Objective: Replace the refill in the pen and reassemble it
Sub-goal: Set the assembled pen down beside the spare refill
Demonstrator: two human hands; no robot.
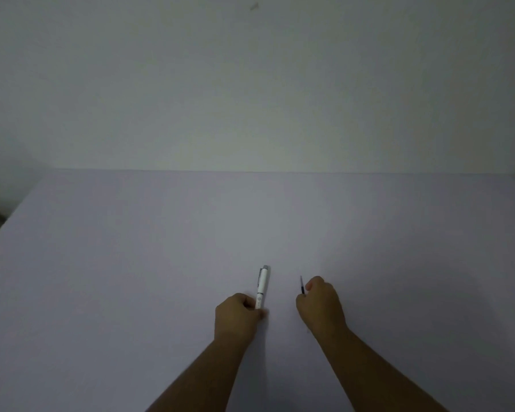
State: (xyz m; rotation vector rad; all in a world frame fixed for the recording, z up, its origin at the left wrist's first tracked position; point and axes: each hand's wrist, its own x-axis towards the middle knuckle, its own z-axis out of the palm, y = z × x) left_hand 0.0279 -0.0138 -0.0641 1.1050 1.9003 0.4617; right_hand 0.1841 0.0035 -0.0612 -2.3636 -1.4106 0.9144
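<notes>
A white pen [262,285] with a grey cap end and a clip lies on the pale table [131,263], pointing away from me. My left hand [238,318] grips its near end, fingers curled around the barrel. To the right, my right hand [320,304] pinches a thin dark refill [301,285], whose far end sticks out past the fingers; the rest of it is hidden in the hand. About a hand's width separates the two hands, which rest low over the tabletop.
The table's far edge meets a plain light wall [250,84]. The left table edge runs diagonally at the left side of the view, with a dark gap beyond it.
</notes>
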